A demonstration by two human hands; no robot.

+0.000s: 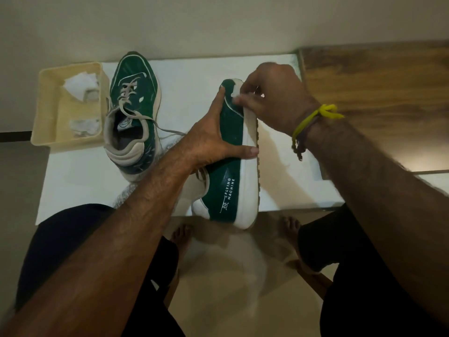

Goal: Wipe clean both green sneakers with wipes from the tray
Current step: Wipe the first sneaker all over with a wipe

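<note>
White sheeting (189,76) covers a low glass table (303,207), and through the glass near its front edge bare feet (181,237) show on a pale tiled floor (218,300). Past the table's right end lies a brown wood-grain surface (376,76); a plain off-white wall (194,23) fills the top of the view.

At the left of the sheet sits a cream tray (48,110) holding crumpled white wipes (81,85) at its far end and another greyish wad nearer. Just beside the tray the first green sneaker (132,110) rests upright on its sole, laces loose, toe pointing away.

The second green sneaker (230,154) is turned on its side above the sheet, white sole facing right, lettering on its heel. The left hand (213,142) grips it across the middle, thumb stretched over the sole edge and a finger along the green upper. The right hand (274,98), a yellow band (313,117) on its wrist, pinches a small white wipe (235,92) against the toe, where green meets white.

Most of that wipe is hidden under the fingers. The held shoe's opening and laces are behind the left forearm, and a blurred pale patch on the sheet beneath that arm cannot be made out. Dark clothing covers both knees at the bottom corners.
</note>
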